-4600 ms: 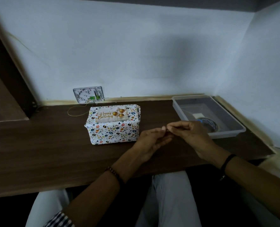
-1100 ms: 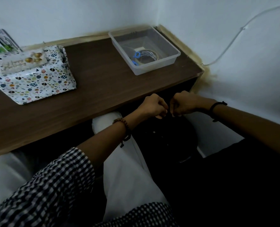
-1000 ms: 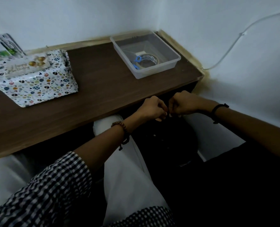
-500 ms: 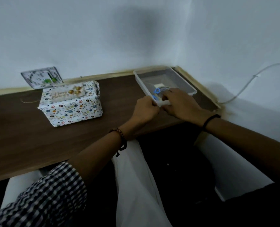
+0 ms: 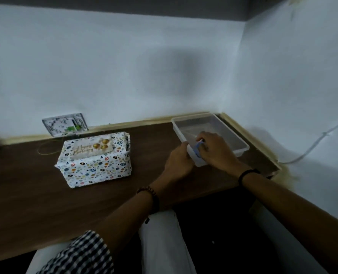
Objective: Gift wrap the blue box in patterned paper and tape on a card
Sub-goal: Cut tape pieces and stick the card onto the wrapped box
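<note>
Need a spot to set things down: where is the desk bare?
Bare wood lies between the wrapped box and the clear tray, and along the front strip of the desk before the box. Crowded: the tray's near corner, where the left hand grips its wall and the right hand holds a blue item.

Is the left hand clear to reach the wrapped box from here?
Probably yes. The left hand grips the rim of the clear tray, and only bare desk lies between it and the wrapped box. The right hand, holding a blue item, is on its other side.
</note>
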`<action>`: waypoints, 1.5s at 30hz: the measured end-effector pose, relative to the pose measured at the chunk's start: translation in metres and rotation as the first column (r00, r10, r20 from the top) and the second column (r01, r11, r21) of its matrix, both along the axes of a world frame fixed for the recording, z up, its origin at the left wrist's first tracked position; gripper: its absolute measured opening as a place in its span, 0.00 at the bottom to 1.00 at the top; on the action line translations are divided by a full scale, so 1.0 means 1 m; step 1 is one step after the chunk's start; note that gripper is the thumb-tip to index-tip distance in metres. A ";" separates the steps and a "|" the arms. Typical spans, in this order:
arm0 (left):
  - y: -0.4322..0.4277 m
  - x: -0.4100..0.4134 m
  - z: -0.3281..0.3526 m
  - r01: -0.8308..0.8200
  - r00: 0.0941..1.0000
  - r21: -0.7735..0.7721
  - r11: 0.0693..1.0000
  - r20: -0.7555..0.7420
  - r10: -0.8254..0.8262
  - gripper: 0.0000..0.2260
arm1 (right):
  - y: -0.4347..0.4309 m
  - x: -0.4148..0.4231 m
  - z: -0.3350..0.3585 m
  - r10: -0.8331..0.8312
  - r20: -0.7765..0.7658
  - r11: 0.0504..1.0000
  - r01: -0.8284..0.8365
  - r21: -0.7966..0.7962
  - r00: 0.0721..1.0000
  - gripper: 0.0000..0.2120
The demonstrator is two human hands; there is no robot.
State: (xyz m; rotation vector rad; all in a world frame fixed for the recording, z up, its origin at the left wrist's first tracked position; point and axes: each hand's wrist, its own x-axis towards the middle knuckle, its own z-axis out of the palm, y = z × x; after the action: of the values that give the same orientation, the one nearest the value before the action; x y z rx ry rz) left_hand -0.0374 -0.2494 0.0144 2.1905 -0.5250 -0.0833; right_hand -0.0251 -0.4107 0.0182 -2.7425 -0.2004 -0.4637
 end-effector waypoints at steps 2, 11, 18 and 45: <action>-0.002 0.009 -0.002 -0.016 1.000 0.047 0.999 -0.006 0.017 0.19 | -0.009 0.015 0.006 -0.057 -0.044 0.998 0.059 0.035 0.997 0.09; -0.010 0.028 -0.008 -0.088 0.995 0.124 0.988 -0.036 0.093 0.17 | 0.011 0.046 -0.002 -0.093 -0.144 0.996 0.092 -0.015 0.985 0.04; -0.011 0.035 -0.013 -0.101 0.995 0.121 0.987 0.006 0.101 0.17 | 0.005 0.051 -0.004 -0.110 -0.248 0.993 0.117 0.014 0.962 0.05; 0.121 0.006 0.056 -0.289 0.942 0.127 0.949 0.215 0.258 0.07 | 0.140 0.035 0.031 0.168 -0.022 0.933 -0.152 0.327 0.986 0.06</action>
State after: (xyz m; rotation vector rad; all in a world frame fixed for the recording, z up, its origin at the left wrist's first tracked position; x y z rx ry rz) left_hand -0.0310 -0.1288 0.0708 2.4202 -0.3232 0.2529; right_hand 0.0096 -0.2702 0.0492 -2.3893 -0.3040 -0.3486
